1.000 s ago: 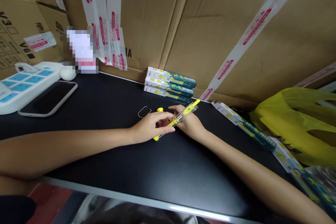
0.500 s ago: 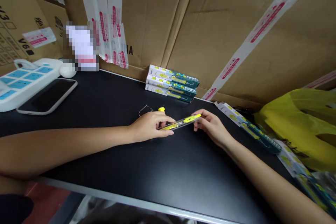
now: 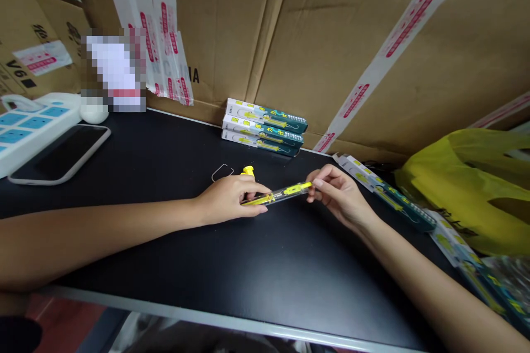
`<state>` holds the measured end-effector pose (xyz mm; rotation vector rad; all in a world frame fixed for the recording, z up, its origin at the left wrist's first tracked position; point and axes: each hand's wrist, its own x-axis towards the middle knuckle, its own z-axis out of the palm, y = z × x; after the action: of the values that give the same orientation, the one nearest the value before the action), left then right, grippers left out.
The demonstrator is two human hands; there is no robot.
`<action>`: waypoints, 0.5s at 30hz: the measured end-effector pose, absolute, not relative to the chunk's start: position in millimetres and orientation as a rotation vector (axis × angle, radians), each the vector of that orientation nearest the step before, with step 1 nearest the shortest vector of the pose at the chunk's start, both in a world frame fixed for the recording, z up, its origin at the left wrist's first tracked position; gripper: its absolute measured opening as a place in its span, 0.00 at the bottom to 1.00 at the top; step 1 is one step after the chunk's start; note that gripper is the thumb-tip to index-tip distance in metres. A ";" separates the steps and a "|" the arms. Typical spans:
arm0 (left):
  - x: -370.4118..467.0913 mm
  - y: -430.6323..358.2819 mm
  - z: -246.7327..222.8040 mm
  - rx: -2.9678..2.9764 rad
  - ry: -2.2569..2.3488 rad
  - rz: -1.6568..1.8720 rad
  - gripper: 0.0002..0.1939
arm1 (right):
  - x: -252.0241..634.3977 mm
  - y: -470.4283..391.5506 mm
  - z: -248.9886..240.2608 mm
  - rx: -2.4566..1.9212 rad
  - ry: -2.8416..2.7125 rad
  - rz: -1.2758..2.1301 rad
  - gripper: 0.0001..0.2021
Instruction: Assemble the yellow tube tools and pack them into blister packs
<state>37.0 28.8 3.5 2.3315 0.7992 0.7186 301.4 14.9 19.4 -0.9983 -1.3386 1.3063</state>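
Note:
A clear tubular spring scale (image 3: 285, 192) with yellow parts inside is held just above the black tabletop, tilted slightly up to the right. Its left end is gripped between the thumb and fingers of my left hand (image 3: 229, 197). My right hand (image 3: 337, 194) pinches the yellow tip at the other end with thumb and forefinger. Just behind my left hand lie a yellow cap-like piece (image 3: 248, 170) and a bent wire hook (image 3: 219, 170), both partly covered by that hand.
Printed spring-scale boxes (image 3: 263, 135) are stacked against the cardboard wall (image 3: 339, 27). More such boxes (image 3: 389, 198) lie along the right side, near a yellow plastic bag (image 3: 451, 193). At the left are a phone (image 3: 62, 155) and a white power strip (image 3: 41, 121).
My right thumb and forefinger have closed on the yellow tip of the spring scale, which they were loosely beside before. The view has shifted slightly; my left hand keeps its grip.

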 end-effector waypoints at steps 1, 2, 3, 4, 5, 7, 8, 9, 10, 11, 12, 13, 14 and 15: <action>37.0 28.9 3.3 2.332 0.801 0.719 0.18 | 301.5 14.1 20.1 -0.999 -1.355 1.297 0.10; 37.0 29.1 3.1 2.334 0.802 0.720 0.18 | 301.7 13.4 20.7 -1.000 -1.374 1.285 0.09; 37.0 29.4 2.9 2.339 0.799 0.722 0.18 | 301.7 12.7 21.1 -1.001 -1.397 1.266 0.09; 36.9 29.6 2.7 2.347 0.794 0.724 0.18 | 301.5 12.2 21.4 -1.003 -1.428 1.242 0.09; 36.9 29.8 2.6 2.355 0.788 0.723 0.18 | 301.1 11.6 21.7 -1.005 -1.463 1.213 0.08; 36.6 30.1 2.6 2.370 0.779 0.717 0.18 | 299.5 10.3 22.2 -1.010 -1.536 1.152 0.08; 36.3 30.1 2.7 2.377 0.775 0.710 0.18 | 298.4 9.3 22.6 -1.015 -1.567 1.122 0.08; 36.1 30.1 2.8 2.385 0.774 0.703 0.18 | 297.2 8.2 23.1 -1.023 -1.594 1.091 0.08; 35.9 30.1 3.1 2.393 0.774 0.694 0.18 | 295.9 6.8 23.7 -1.035 -1.616 1.059 0.08; 35.7 30.0 3.4 2.404 0.771 0.684 0.18 | 294.7 5.4 24.3 -1.051 -1.632 1.026 0.09; 35.6 30.0 3.6 2.416 0.764 0.674 0.17 | 293.4 3.9 24.8 -1.072 -1.644 0.993 0.09; 35.5 30.0 3.9 2.427 0.754 0.665 0.17 | 292.2 2.5 25.0 -1.093 -1.651 0.962 0.09; 35.5 30.1 4.1 2.434 0.742 0.658 0.17 | 291.1 1.3 24.8 -1.112 -1.655 0.940 0.10; 35.6 30.1 4.2 2.438 0.731 0.657 0.18 | 290.0 0.3 24.0 -1.126 -1.656 0.927 0.10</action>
<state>35.6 30.1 4.2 2.4376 0.7307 0.6570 290.0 0.3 24.0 -1.1261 -1.6555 0.9269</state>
